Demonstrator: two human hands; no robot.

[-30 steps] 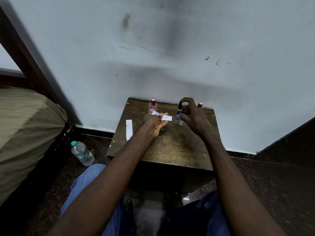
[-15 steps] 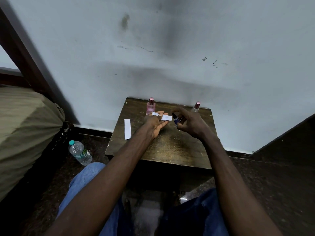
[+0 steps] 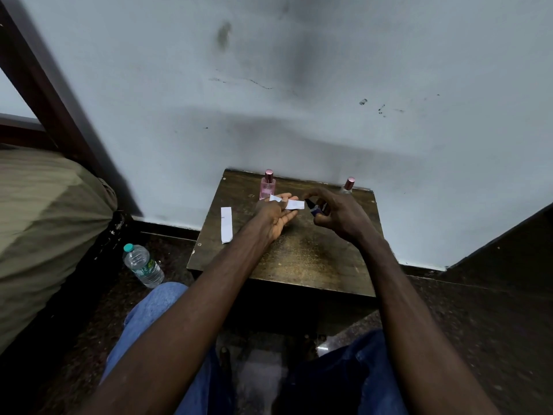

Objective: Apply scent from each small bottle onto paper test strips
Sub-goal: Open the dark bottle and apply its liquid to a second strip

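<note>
My right hand (image 3: 338,217) is curled round a small dark blue bottle (image 3: 314,208). I have it tipped so its top points toward the paper, and my forefinger arches over the top. Just beside it, my left hand (image 3: 276,217) lies palm up with a white test strip (image 3: 289,203) pinched between the fingers. The strip's free end reaches toward the bottle's nozzle, near it, though I cannot tell if they touch.

I judge I am in the middle of scenting this strip from the blue bottle. The next move calls for a short press on the top while I hold the paper steady in front of the nozzle.

Further out, a second strip (image 3: 226,224) lies flat on the wooden table (image 3: 299,256), left of my hands. A pink bottle (image 3: 267,185) and a clear bottle with a pink cap (image 3: 348,186) stand upright at the table's far edge by the wall.
</note>
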